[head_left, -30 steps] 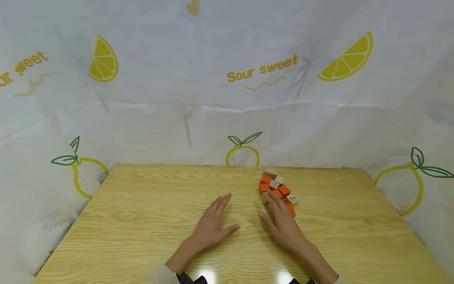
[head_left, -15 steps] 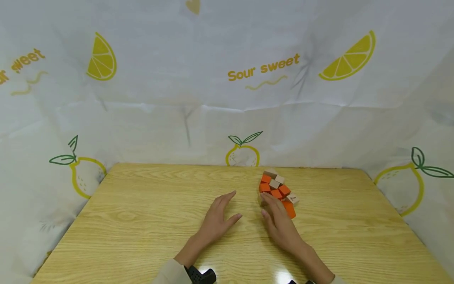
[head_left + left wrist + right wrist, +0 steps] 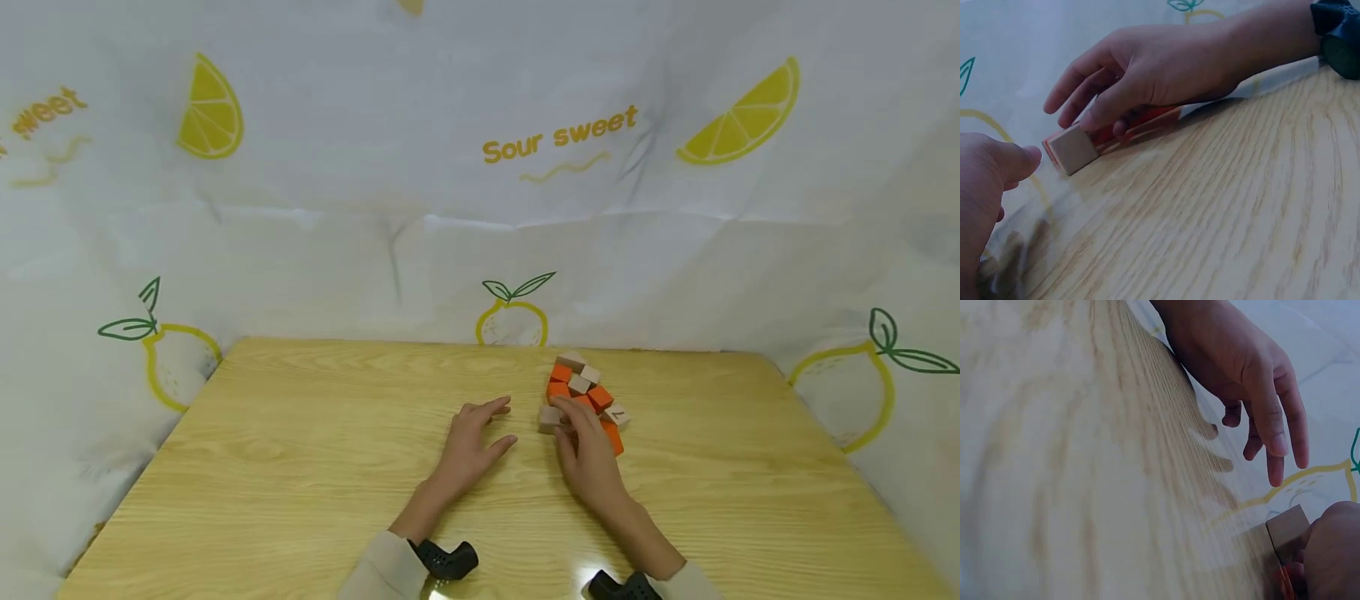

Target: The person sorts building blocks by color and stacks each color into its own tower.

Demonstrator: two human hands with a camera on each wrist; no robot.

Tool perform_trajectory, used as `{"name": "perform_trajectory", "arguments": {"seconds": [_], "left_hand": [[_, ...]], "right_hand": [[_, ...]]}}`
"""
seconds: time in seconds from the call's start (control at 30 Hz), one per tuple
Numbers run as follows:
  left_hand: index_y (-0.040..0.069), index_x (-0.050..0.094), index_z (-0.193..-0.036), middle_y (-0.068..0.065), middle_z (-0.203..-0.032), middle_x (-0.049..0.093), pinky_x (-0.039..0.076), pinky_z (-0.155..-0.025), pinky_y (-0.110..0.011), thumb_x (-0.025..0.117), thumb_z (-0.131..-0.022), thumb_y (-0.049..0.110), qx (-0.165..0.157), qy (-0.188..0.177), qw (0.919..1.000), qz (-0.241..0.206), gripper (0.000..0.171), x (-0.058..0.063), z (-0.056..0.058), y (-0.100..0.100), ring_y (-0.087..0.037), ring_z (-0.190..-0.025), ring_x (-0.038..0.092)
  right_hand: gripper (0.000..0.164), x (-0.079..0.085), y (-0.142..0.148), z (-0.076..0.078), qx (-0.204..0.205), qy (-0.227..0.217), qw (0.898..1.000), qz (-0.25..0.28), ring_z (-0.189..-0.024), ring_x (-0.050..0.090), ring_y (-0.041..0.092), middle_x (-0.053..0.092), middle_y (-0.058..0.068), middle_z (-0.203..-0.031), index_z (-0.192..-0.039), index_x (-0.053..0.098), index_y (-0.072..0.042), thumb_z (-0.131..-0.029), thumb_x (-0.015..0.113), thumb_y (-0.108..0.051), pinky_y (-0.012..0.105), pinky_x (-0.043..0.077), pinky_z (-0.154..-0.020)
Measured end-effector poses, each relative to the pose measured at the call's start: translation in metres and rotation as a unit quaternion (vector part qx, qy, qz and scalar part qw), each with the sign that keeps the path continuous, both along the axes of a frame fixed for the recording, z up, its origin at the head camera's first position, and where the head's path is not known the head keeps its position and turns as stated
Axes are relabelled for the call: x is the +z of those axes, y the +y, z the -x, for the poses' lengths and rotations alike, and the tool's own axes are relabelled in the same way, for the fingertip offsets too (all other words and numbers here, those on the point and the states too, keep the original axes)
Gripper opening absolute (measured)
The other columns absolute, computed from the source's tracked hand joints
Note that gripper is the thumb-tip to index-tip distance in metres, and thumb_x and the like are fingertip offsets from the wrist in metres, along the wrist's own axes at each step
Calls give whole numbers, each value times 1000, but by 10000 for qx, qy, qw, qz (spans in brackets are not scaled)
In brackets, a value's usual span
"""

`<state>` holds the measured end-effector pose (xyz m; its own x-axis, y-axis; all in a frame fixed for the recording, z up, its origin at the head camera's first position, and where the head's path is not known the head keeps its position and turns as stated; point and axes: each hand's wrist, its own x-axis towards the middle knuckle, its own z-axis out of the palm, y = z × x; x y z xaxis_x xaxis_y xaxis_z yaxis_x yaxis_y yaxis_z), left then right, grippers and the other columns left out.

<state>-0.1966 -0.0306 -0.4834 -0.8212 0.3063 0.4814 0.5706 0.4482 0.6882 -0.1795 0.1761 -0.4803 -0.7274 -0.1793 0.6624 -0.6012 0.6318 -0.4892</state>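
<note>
A plain wooden block (image 3: 548, 420) sits at the near left edge of a cluster of blocks. My right hand (image 3: 592, 467) pinches it between thumb and fingers. In the left wrist view the right thumb lies at a corner of this block (image 3: 1072, 150), and orange blocks show behind it under the palm. My left hand (image 3: 465, 454) hovers to the left, fingers loosely bent and thumb apart, holding nothing. From the right wrist the left hand (image 3: 1241, 369) is seen above the tabletop, its fingers pointing toward the block (image 3: 1288, 531).
Beyond the right hand lie several orange blocks (image 3: 600, 397) and plain wooden ones, one marked with a dark figure (image 3: 617, 416). All rest on a wood-grain table (image 3: 315, 467). A white sheet with lemon prints (image 3: 360, 167) hangs behind and at both sides.
The wooden block has slid left, away from the cluster, with the right hand at it. The left hand has moved slightly forward and right, its fingers bending more. The head view has tilted slightly.
</note>
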Motion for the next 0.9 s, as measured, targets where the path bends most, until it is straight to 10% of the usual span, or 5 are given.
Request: {"name": "perform_trajectory", "arguments": {"seconds": [0.57, 0.9], "left_hand": [[10, 62, -127, 2, -109, 69, 30, -78, -38, 73, -85, 20, 241, -142, 9972, 695, 44, 2, 8, 15, -18, -95, 51], [11, 72, -96, 2, -95, 69, 42, -74, -29, 76, -82, 16, 295, -702, 9969, -217, 15, 4, 9, 9, -15, -82, 50]], "right_hand": [[37, 4, -7, 7, -160, -1452, 9874, 614, -79, 65, 17, 66, 8, -96, -118, 64, 1, -82, 72, 4, 27, 53, -67], [28, 5, -9, 7, 152, -1645, 9847, 553, -75, 63, 14, 66, -1, -86, -109, 70, -8, -82, 74, -1, 26, 51, -65]]}}
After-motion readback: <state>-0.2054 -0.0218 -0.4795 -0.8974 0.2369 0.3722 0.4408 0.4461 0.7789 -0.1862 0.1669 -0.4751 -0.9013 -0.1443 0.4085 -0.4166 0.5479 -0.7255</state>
